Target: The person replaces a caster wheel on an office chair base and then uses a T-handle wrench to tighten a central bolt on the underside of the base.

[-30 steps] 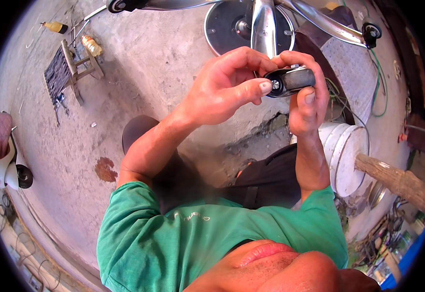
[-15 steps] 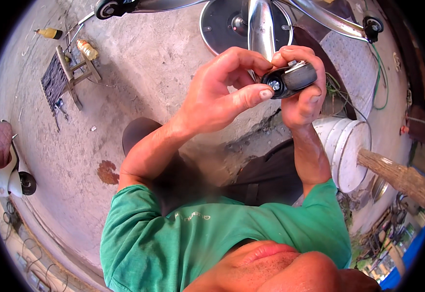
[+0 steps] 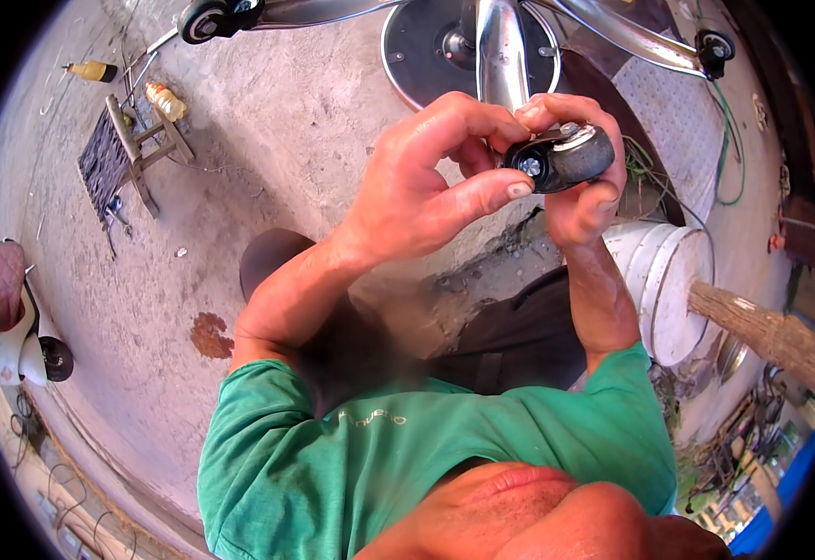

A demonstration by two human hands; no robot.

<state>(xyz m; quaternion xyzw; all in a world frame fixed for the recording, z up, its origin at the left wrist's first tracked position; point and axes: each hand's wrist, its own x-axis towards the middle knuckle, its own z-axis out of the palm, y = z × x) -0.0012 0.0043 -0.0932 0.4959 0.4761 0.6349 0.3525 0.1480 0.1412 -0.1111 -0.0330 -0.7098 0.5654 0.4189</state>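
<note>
Two outer legs (image 3: 626,44) already carried wheels (image 3: 714,53), while left hand (image 3: 417,182) and right hand (image 3: 577,217) grasped a caster (image 3: 583,161) by the middle leg (image 3: 502,56), whose end was hidden.

Bright light falls on a rough concrete floor (image 3: 267,103), with a small wooden stool (image 3: 128,136) at far left and a brown stain (image 3: 210,336) nearer

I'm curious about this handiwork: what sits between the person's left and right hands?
A black caster wheel sits between the left hand and the right hand, both touching it; the head view shows this.
</note>
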